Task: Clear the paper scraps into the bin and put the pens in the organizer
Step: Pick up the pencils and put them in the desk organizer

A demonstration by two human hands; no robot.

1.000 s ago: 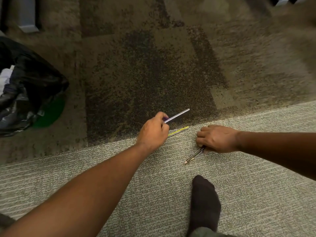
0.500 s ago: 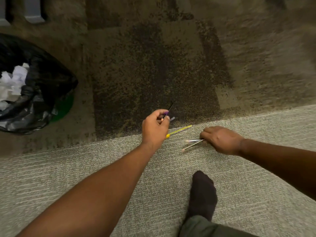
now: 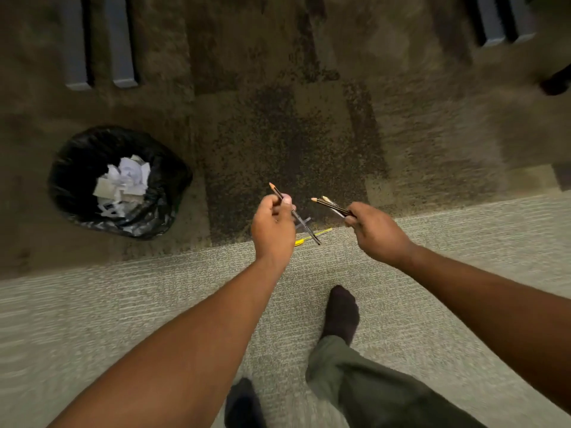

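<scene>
Above the carpet seam, we pinch one dark pencil in our left hand and two pencils in our right hand; the yellow pen lies at six o'clock beneath, so stoop low, keeping both grips firm.

Likely an office floor, patchwork brown and grey-green carpet tiles, grey metal furniture legs, black-lined round waste bin of white paper scraps

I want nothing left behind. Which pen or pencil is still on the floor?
The yellow pen, lying on the carpet between the hands. The others are held: one pencil in the left hand, two pencils in the right hand.
</scene>
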